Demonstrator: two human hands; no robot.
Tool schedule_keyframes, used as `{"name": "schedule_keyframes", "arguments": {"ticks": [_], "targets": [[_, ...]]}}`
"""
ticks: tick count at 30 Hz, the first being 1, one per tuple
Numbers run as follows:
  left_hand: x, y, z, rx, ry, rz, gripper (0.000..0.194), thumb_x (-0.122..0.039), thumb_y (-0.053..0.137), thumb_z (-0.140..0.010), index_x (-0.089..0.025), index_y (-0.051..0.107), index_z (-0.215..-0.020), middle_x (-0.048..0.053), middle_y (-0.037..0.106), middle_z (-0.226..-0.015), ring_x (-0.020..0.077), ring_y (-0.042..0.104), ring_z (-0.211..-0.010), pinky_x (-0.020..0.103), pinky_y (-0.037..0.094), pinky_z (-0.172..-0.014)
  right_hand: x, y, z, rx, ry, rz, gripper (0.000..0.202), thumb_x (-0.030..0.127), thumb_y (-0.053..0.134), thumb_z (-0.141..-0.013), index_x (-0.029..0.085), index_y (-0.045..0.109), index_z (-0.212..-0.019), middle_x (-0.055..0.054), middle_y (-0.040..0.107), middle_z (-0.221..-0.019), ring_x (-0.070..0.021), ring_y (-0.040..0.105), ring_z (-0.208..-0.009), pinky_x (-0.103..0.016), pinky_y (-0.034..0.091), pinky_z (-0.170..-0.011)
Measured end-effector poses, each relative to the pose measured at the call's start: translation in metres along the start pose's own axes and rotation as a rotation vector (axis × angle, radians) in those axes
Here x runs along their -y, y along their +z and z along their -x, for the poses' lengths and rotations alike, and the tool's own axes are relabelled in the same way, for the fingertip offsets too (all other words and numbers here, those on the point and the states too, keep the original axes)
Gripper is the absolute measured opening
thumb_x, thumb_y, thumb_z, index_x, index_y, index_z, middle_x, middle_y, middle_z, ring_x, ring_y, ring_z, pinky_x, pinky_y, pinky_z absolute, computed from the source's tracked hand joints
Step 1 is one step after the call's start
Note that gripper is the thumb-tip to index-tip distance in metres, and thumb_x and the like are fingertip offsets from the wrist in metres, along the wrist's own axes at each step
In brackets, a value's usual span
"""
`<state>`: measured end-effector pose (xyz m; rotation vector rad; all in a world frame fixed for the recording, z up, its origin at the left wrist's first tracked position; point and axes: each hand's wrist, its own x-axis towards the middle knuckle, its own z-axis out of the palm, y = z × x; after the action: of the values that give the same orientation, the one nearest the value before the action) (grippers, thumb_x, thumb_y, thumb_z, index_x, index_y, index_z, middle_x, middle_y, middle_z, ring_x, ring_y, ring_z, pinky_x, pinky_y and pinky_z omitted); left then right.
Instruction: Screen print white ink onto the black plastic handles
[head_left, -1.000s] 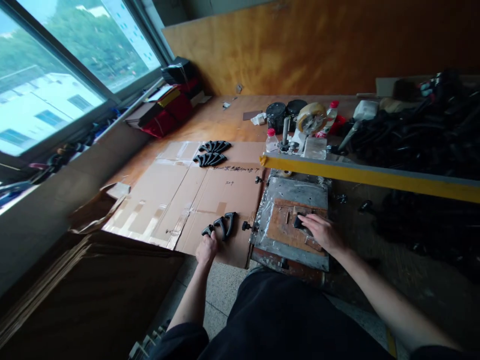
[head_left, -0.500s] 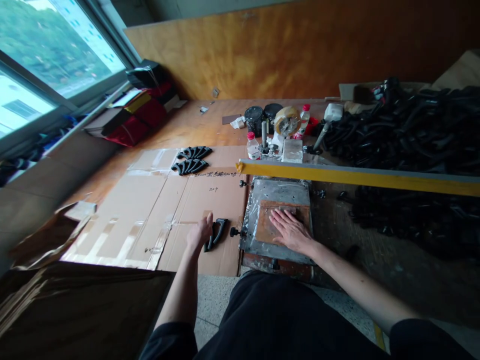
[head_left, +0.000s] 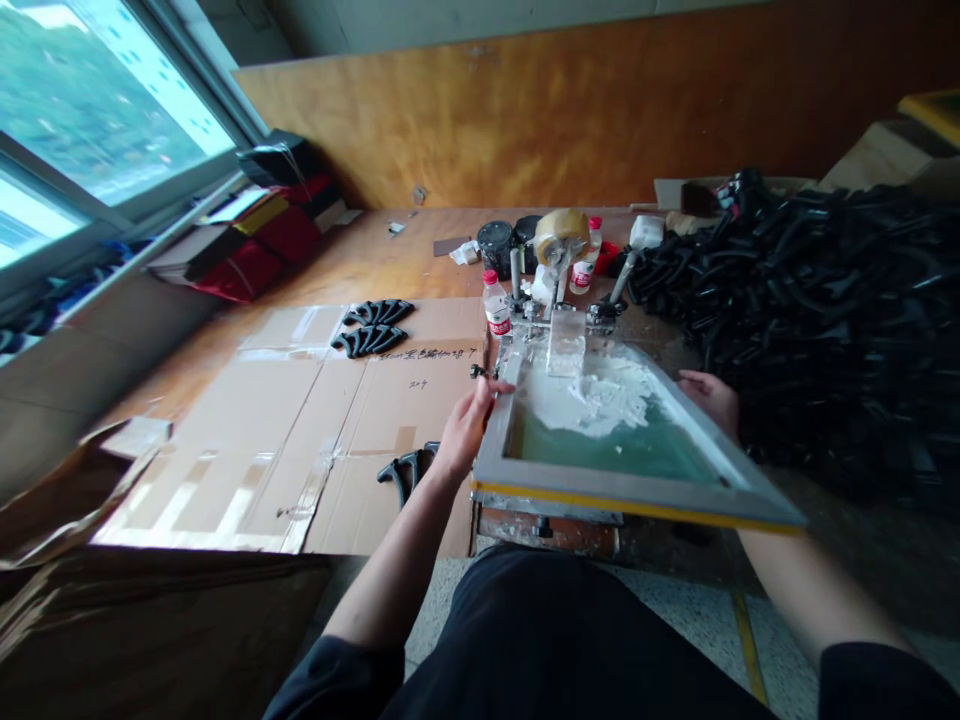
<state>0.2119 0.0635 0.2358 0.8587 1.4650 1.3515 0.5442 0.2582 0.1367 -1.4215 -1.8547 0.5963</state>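
A screen-printing frame [head_left: 637,496] with a grey rim, yellow underside edge and green mesh hangs low and tilted over the metal base. White paste [head_left: 611,400] is smeared across its mesh. My left hand [head_left: 466,428] is at the frame's left side, a finger over the rim and the others closed by its edge. Beyond the right rim, my right hand [head_left: 714,402] has its fingers stretched out beside the heap of black curved parts [head_left: 810,300]; the frame's corner hides part of that arm. Black handle-like pieces [head_left: 405,470] lie on the cardboard [head_left: 375,400] by my left forearm.
Two rows of black pieces [head_left: 371,340] rest farther back on the cardboard. A clear block [head_left: 566,342], a red-capped bottle [head_left: 496,305], a tape roll [head_left: 562,235] and black tubs [head_left: 496,246] stand behind the frame. Red folders [head_left: 240,255] are stacked by the window.
The screen frame has swung down over the base, showing its mesh. My right hand has left the brown pad and moved right. My left hand has gone from the black piece to the frame.
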Motion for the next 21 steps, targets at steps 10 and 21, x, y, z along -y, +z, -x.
{"name": "schedule_keyframes", "arguments": {"ticks": [10,21], "targets": [[0.122,-0.006,0.007,-0.054,-0.135,-0.429,0.057,-0.041,0.053,-0.087,-0.025,0.047,-0.141,-0.004,0.051,-0.065,0.0110,0.046,-0.057,0.021,0.034,-0.055,0.141,0.076,0.000,0.311,-0.488,0.350,0.038,0.028,0.073,-0.077,0.019,0.062,-0.113,-0.012,0.064,-0.110,-0.0298,0.057,-0.104,-0.043,0.047,-0.087],[0.126,-0.011,0.004,-0.042,-0.143,-0.465,0.055,-0.048,0.052,-0.086,-0.024,0.053,-0.136,-0.004,0.054,-0.067,0.0118,0.047,-0.058,0.022,0.035,-0.057,0.126,0.045,0.062,0.800,-0.848,0.245,0.025,0.004,0.056,-0.073,0.023,0.067,-0.084,0.000,0.069,-0.083,-0.0169,0.062,-0.079,-0.025,0.041,-0.065]]}}
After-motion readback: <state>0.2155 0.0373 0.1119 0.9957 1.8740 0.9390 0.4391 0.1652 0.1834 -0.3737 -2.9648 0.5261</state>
